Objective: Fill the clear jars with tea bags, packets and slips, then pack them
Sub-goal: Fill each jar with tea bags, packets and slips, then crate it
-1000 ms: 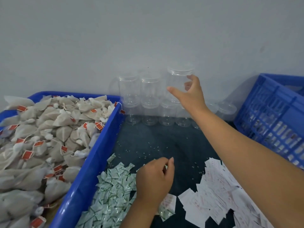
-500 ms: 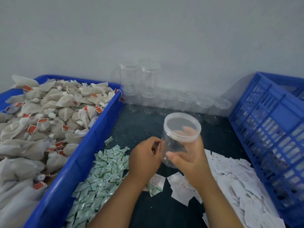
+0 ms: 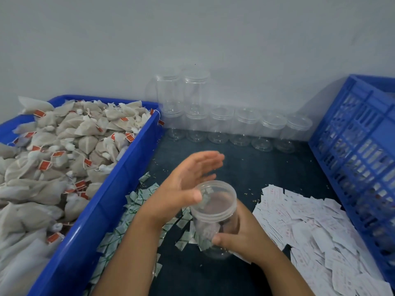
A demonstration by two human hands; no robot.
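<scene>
Bench [image 3: 245, 167] open between rim of the tea-bag bin [image 3: 119, 189], left, and crate [image 3: 352, 157], right, up to spare jars [image 3: 235, 127] along the wall. Right hand [image 3: 241, 238] grips the clear jar [image 3: 214, 212] low, upright above the packets [image 3: 132, 210]. Left hand [image 3: 186, 184], fingers straight, empty, beside its mouth.

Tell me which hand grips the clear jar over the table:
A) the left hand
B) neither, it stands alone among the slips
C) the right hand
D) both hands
C: the right hand has its thumb and fingers curled round the lower side of the clear jar, while the left hand is open by the jar's rim with its fingers straight.
</scene>
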